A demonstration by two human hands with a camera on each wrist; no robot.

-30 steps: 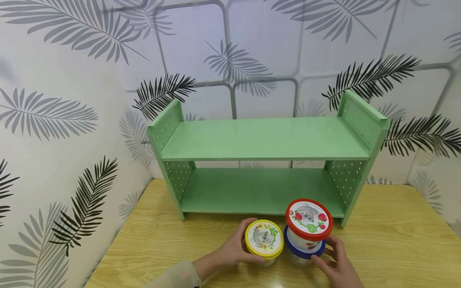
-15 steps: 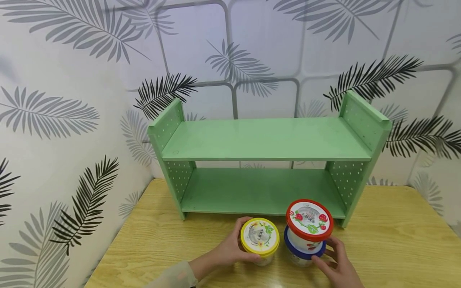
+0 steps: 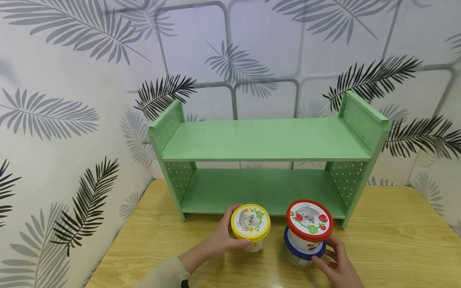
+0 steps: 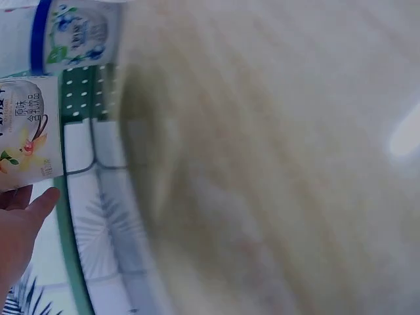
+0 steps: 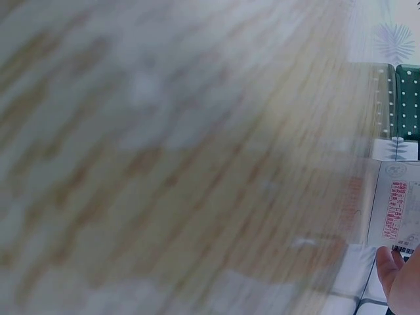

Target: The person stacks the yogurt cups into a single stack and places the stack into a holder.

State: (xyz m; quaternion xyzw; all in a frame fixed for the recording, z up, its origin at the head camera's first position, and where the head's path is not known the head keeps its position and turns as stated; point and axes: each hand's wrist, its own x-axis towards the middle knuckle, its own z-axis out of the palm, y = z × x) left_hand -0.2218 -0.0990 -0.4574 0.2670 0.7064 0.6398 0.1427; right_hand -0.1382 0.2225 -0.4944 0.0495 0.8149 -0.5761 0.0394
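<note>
My left hand (image 3: 220, 236) grips a tub with a yellow lid (image 3: 251, 221), thumb in front and fingers round its far left side. In the left wrist view this tub (image 4: 27, 134) shows a flower print, and the left hand (image 4: 23, 233) is at its base. Whether it touches the table is unclear. To its right, a red-lidded tub (image 3: 309, 220) sits on top of a blue-lidded tub (image 3: 300, 260). My right hand (image 3: 338, 266) holds the lower, blue-lidded tub from the right, thumb in front. In the right wrist view, red print covers a tub wall (image 5: 397, 203).
A green two-tier shelf (image 3: 264, 138) with perforated side panels stands behind the tubs, close to the patterned wall (image 3: 266, 40). Its lower board (image 3: 252, 188) lies just beyond the yellow-lidded tub. The wooden table (image 3: 392, 240) extends to both sides.
My left hand has moved the yellow-lidded tub left and toward the shelf, widening the gap to the other tubs. The right hand and the two stacked tubs have stayed in place.
</note>
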